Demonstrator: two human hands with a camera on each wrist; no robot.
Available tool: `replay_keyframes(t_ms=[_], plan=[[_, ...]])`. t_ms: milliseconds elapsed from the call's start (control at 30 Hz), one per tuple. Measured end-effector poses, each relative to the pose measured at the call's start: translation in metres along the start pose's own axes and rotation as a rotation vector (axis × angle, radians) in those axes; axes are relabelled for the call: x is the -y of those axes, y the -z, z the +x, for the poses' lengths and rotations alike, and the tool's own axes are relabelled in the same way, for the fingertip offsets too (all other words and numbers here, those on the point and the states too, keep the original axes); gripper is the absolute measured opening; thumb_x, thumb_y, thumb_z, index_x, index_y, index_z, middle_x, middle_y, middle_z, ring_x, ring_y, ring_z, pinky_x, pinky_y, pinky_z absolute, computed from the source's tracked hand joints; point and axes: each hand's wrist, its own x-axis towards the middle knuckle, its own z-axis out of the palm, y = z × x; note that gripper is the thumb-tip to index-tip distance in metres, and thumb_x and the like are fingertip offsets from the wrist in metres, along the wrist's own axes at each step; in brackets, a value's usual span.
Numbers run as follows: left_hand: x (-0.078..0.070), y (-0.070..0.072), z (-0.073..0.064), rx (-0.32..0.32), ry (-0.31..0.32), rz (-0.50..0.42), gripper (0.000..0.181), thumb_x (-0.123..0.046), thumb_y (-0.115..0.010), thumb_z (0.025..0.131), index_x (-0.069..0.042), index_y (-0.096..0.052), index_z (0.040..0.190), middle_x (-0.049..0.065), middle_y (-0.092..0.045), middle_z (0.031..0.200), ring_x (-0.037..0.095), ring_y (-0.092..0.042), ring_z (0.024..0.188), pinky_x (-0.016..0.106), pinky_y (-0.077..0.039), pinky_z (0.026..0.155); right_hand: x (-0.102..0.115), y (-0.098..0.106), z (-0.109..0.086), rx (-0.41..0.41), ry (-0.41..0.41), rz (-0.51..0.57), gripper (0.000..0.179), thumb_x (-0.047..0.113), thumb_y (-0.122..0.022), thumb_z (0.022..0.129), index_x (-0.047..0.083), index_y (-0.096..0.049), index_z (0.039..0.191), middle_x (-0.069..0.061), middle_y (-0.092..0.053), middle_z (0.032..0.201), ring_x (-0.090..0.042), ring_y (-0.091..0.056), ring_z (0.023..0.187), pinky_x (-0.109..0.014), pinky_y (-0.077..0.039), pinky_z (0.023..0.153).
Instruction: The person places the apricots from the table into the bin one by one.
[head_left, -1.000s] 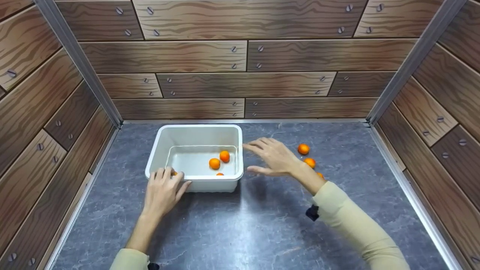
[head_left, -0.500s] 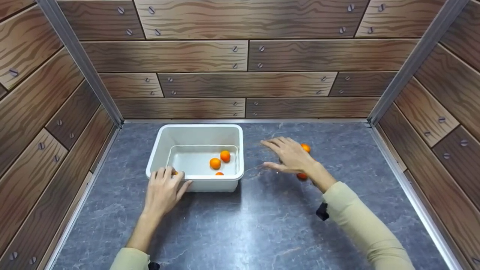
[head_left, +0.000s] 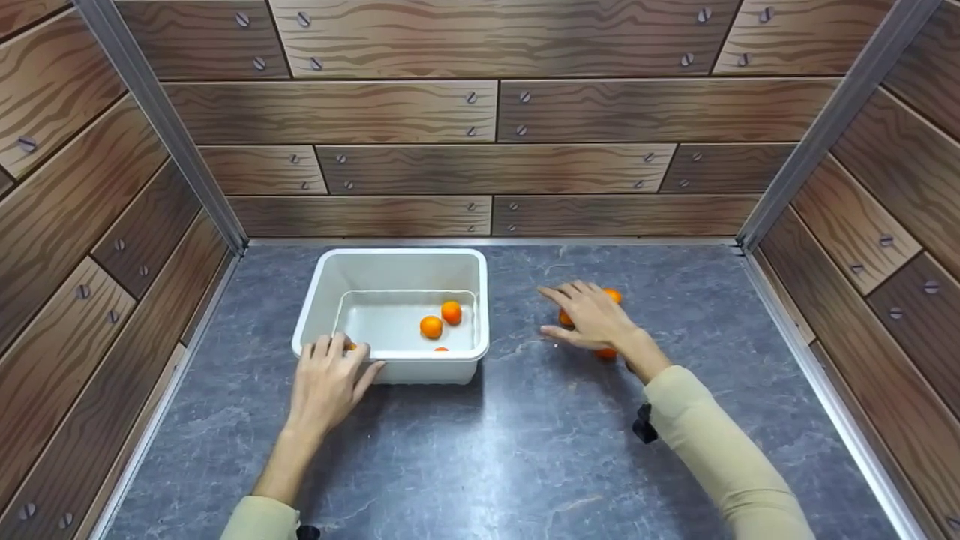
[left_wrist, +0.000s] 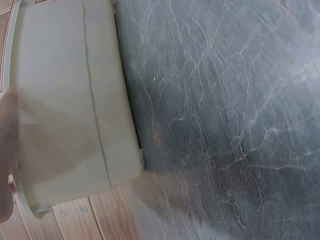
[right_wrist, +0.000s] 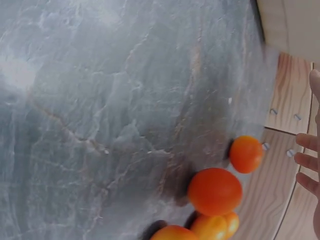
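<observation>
A white plastic bin (head_left: 390,367) stands left of centre on the grey marbled tabletop. My left hand (head_left: 326,386) grips its front rim near the left corner, fingers over the edge and thumb along the outside; the left wrist view shows the bin's outer wall (left_wrist: 60,100). Inside lie smooth orange tomatoes (head_left: 431,327), one partly hidden by the front rim and another by my left fingers. My right hand (head_left: 596,315), fingers extended, is over several loose tomatoes (head_left: 605,352), partly covering them. In the right wrist view, a red-orange tomato (right_wrist: 215,191) appears apart from the fingers (right_wrist: 307,161).
Wood-print panels (head_left: 480,169) wall in the tabletop (head_left: 480,450) at the back and both sides. Metal strips (head_left: 832,405) run along its side edges. The bin stands close to the back wall.
My right hand has moved right, from beside the bin to over the loose tomatoes. One tomato now shows left of that hand. My left hand and the bin have stayed put.
</observation>
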Motion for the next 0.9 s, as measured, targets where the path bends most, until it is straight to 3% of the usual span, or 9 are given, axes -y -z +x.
replay_keyframes(t_ms=[300, 900], plan=[[0.0, 0.0, 0.001, 0.006, -0.002, 0.004, 0.036, -0.051, -0.065, 0.097, -0.015, -0.065, 0.096, 0.014, -0.061, 0.092, 0.034, -0.055, 0.085, 0.048, -0.043, 0.078, -0.012, -0.011, -0.004, 0.061, -0.056, -0.047, 0.073, 0.055, -0.064, 0.1, 0.014, -0.047, 0.158, -0.019, -0.061, 0.148, -0.043, -0.055, 0.138, -0.063, -0.041, 0.117], [-0.001, 0.002, 0.0, 0.022, 0.001, 0.013, 0.035, -0.05, -0.067, 0.097, -0.015, -0.066, 0.098, 0.014, -0.063, 0.093, 0.033, -0.056, 0.086, 0.047, -0.043, 0.078, -0.028, -0.023, -0.011, 0.11, -0.071, -0.119, 0.066, 0.05, -0.065, 0.101, 0.018, -0.049, 0.156, -0.018, -0.063, 0.145, -0.043, -0.056, 0.134, -0.063, -0.042, 0.115]])
